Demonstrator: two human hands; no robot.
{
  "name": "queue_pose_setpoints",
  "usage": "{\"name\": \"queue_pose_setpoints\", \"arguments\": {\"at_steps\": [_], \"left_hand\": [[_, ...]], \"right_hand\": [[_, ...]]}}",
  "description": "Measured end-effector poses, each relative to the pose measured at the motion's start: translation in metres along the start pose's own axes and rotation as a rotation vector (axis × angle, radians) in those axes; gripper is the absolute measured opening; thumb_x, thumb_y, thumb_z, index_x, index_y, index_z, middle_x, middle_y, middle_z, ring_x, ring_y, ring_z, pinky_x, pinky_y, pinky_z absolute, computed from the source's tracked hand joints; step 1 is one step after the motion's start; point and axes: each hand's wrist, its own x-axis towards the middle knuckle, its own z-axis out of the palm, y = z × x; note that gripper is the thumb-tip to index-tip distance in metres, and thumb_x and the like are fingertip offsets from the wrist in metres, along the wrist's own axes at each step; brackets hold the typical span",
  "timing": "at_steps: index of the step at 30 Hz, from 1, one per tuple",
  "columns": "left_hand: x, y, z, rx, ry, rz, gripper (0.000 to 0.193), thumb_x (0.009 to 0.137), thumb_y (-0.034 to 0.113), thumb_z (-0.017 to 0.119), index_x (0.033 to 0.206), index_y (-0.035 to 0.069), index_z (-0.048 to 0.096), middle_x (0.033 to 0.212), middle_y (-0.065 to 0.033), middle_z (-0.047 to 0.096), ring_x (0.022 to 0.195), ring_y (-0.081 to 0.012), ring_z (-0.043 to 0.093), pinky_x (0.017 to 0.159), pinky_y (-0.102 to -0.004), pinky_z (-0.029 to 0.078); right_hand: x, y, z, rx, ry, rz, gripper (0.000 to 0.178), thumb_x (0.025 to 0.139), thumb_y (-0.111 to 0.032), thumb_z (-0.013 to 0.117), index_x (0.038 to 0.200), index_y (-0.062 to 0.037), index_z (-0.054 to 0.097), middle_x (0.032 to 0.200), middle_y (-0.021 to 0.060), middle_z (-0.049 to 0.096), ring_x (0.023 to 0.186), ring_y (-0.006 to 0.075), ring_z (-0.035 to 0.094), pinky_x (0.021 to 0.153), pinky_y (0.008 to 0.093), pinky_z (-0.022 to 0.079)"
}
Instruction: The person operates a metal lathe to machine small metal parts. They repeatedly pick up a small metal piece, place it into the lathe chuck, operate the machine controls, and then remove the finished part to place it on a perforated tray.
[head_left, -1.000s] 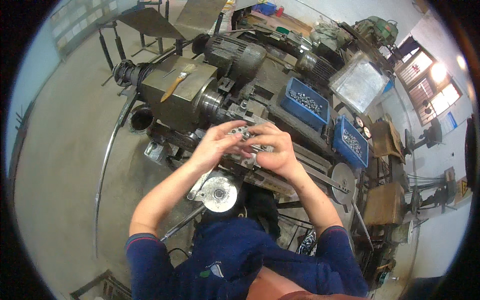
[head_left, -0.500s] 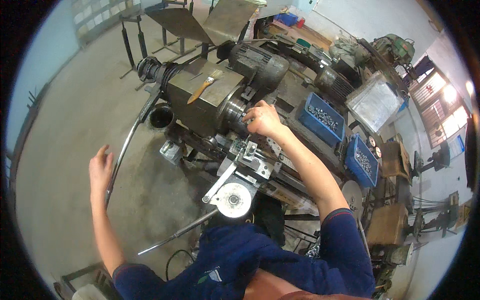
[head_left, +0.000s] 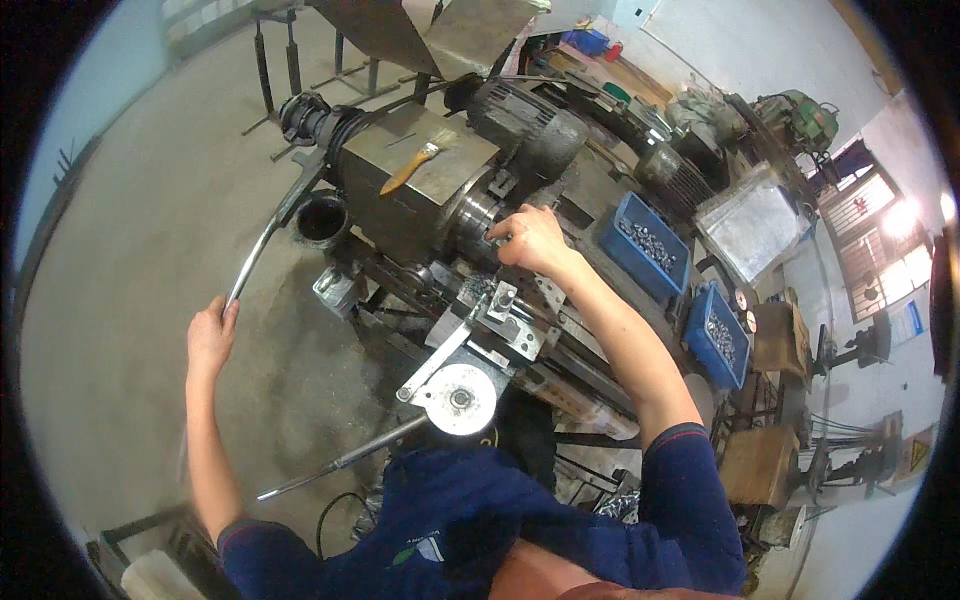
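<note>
Left hand (head_left: 210, 338) on lever (head_left: 262, 245), right hand (head_left: 533, 242) at chuck (head_left: 474, 218)

Left hand is wrapped around the long metal lever, beside the machine's headstock (head_left: 375, 155). Right hand has bent fingers at the front of the chuck; whether it pinches a part cannot be told. A wooden-handled brush (head_left: 405, 172) lies on the headstock. A blue bin (head_left: 630, 262) of small metal parts stands beyond the right forearm.

A wooden-handled brush (head_left: 408, 171), a barred window (head_left: 880, 240) at right, a green machine (head_left: 808, 122) before a white wall (head_left: 760, 45).
</note>
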Motion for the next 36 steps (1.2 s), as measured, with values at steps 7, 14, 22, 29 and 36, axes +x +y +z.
{"name": "queue_pose_setpoints", "arguments": {"at_steps": [7,14,22,29,36], "left_hand": [[0.032,-0.005,0.015,0.329,0.072,0.201,0.021,0.082,0.019,0.055,0.073,0.001,0.049,0.064,-0.0204,0.057,0.064,-0.0364,0.059,0.057,-0.0455,0.045],[0.152,-0.137,0.003,0.663,0.202,0.255,0.008,0.069,0.008,0.056,0.073,0.004,0.05,0.066,-0.0153,0.059,0.066,-0.0318,0.06,0.058,-0.0428,0.047],[0.161,-0.089,0.002,0.482,0.08,-0.167,0.023,0.076,0.011,0.056,0.097,0.005,0.062,0.089,-0.0159,0.064,0.085,-0.0303,0.062,0.075,-0.0401,0.049],[0.114,-0.044,0.144,-0.403,0.156,-0.085,0.028,0.077,0.019,0.063,0.096,-0.001,0.062,0.078,-0.0158,0.064,0.064,-0.0219,0.058,0.063,-0.035,0.046],[0.103,0.002,0.272,0.192,-0.377,0.1,0.044,0.07,0.024,0.069,0.109,0.008,0.059,0.095,-0.0197,0.063,0.094,-0.0324,0.06,0.081,-0.0414,0.047]], "right_hand": [[0.008,0.003,-0.003,0.088,-0.055,-0.053,0.022,0.054,-0.026,0.06,0.071,-0.0162,0.07,0.081,0.0101,0.061,0.084,0.0285,0.056,0.071,0.0366,0.046],[0.007,-0.006,-0.005,0.131,0.009,0.079,0.024,0.052,-0.029,0.058,0.068,-0.0158,0.07,0.088,0.01,0.063,0.089,0.0252,0.057,0.073,0.0346,0.048],[0.007,0.0,0.001,0.124,0.075,0.051,0.023,0.051,-0.029,0.058,0.067,-0.016,0.069,0.079,0.0066,0.064,0.086,0.0233,0.057,0.068,0.0346,0.048],[-0.074,0.013,-0.024,0.302,0.505,-0.139,0.037,0.056,-0.017,0.059,0.09,-0.0046,0.064,0.106,0.0118,0.061,0.099,0.0306,0.052,0.087,0.0401,0.04],[-0.282,0.054,-0.025,0.402,0.522,0.513,0.033,0.054,-0.014,0.06,0.084,-0.0007,0.064,0.092,0.0143,0.063,0.088,0.031,0.058,0.08,0.0366,0.046]]}}
